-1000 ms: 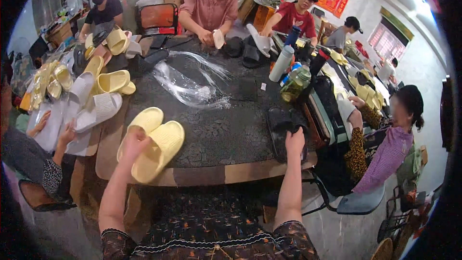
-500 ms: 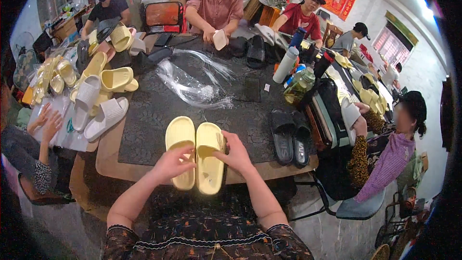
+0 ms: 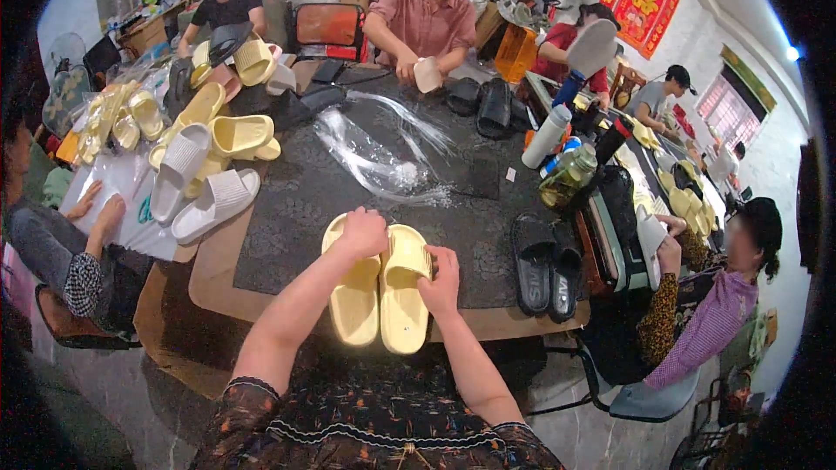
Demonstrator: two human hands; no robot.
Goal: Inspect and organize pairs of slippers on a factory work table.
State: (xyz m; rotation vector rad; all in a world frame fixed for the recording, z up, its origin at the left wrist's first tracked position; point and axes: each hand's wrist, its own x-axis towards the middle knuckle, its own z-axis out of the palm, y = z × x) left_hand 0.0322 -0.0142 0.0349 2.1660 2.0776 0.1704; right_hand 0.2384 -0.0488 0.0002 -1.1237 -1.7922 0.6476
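Note:
A pair of pale yellow slide slippers lies side by side at the table's near edge, toes pointing away from me. My left hand (image 3: 363, 231) reaches over the strap of the left slipper (image 3: 354, 309), its fingers bent together near the toe ends; what they pinch is hidden. With thumb and fingers closed on the outer side of the strap, my right hand (image 3: 442, 280) holds the right slipper (image 3: 405, 318). Beyond the toes lies a loose bundle of clear plastic strands (image 3: 370, 152) on the dark patterned table cover (image 3: 287, 239).
White slippers (image 3: 216, 204) and a heap of yellow ones (image 3: 244, 135) are at left. Black slippers (image 3: 544, 265), a white bottle (image 3: 547, 135) and a jar of greenish liquid (image 3: 570, 176) stand at right. Co-workers sit around the table, hands on slippers or the tabletop.
My left hand has moved forward from the strap's rear edge toward the toes. My right hand has closed on its strap. At the back right, a co-worker has raised a light-coloured slipper.

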